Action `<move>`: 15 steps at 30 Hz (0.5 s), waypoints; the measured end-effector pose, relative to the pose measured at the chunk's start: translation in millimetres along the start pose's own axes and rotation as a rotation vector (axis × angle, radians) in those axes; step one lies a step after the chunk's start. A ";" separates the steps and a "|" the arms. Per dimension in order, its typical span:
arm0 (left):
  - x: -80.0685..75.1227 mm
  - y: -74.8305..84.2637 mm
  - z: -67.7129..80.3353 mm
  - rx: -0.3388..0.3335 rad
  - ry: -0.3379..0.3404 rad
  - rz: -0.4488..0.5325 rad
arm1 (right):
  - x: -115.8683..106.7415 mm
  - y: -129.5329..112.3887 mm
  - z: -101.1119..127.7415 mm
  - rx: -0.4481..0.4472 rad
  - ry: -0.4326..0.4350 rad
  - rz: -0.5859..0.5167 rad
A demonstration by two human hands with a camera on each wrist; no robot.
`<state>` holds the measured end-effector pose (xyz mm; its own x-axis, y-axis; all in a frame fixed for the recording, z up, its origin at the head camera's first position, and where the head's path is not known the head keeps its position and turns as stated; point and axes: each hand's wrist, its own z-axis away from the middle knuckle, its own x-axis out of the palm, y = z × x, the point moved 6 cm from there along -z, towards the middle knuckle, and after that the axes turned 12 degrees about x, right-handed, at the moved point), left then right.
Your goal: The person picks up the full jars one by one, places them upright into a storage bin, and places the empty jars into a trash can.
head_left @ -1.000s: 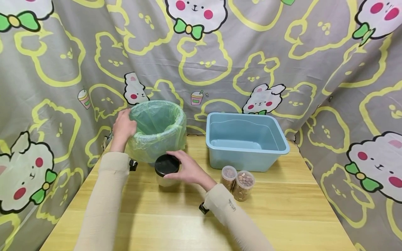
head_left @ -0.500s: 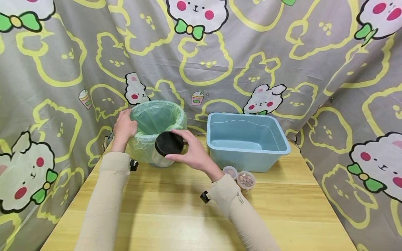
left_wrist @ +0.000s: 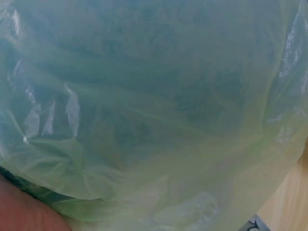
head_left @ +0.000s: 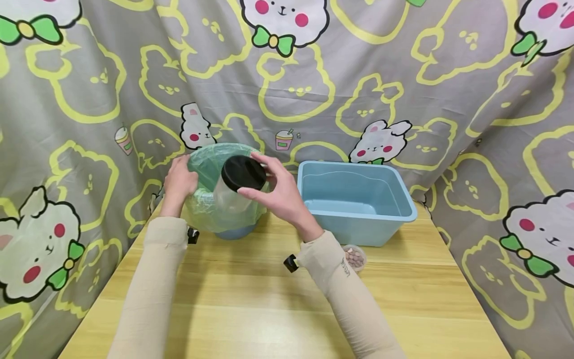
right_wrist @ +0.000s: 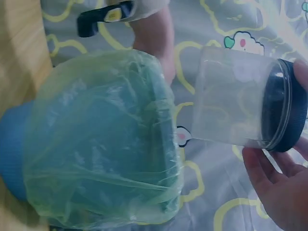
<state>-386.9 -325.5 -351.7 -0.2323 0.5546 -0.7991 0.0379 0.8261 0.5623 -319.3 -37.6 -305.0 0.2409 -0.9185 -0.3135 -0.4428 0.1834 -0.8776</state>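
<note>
My right hand (head_left: pixel 283 192) grips a clear plastic jar by its black lid (head_left: pixel 243 173), thumb on the near side and fingers on the far side. The jar (right_wrist: pixel 231 96) looks see-through and empty. In the head view it overlaps the near rim of a blue trash bin (head_left: pixel 237 232); the right wrist view shows it raised clear of the bin's mouth. A yellow-green bag (right_wrist: pixel 106 139) lines the bin and folds down over its outside. My left hand (head_left: pixel 180 180) holds the bin's left rim through the bag, fingertips partly hidden. In the left wrist view the bag fills nearly everything.
A blue plastic tub (head_left: pixel 358 217) stands to the right of the bin. In front of it, a small clear canister of nuts (head_left: pixel 356 258) is partly covered by my right sleeve (head_left: pixel 329 264). A patterned curtain (head_left: pixel 296 94) hangs behind the wooden table (head_left: pixel 251 299).
My right hand has lifted the jar off the table, up and away from me to the bin's rim. The right sleeve now hides one nut canister. My left hand stays on the rim.
</note>
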 end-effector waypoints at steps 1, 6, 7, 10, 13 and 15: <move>-0.3 0.9 -0.4 0.000 0.001 0.001 | -1.7 -1.9 -2.4 -0.004 0.019 -0.010; -1.4 3.2 -1.3 0.006 0.003 -0.003 | -2.8 -1.7 -16.4 -0.001 0.104 -0.003; -1.4 3.0 -1.3 0.006 0.002 -0.003 | -1.2 0.6 -19.4 0.003 0.115 0.013; -1.4 1.5 -0.4 -0.001 -0.004 -0.003 | 4.7 10.0 -27.2 0.027 0.137 0.046; -0.9 0.8 1.0 -0.005 -0.005 -0.001 | 10.6 19.0 -32.1 0.050 0.149 0.053; -0.3 1.1 1.7 -0.004 -0.005 0.001 | 14.3 24.3 -33.9 0.058 0.152 0.055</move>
<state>-385.1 -324.5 -351.2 -0.2278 0.5556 -0.7996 0.0346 0.8254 0.5636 -355.9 -58.1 -318.5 0.0823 -0.9482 -0.3068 -0.4001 0.2505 -0.8816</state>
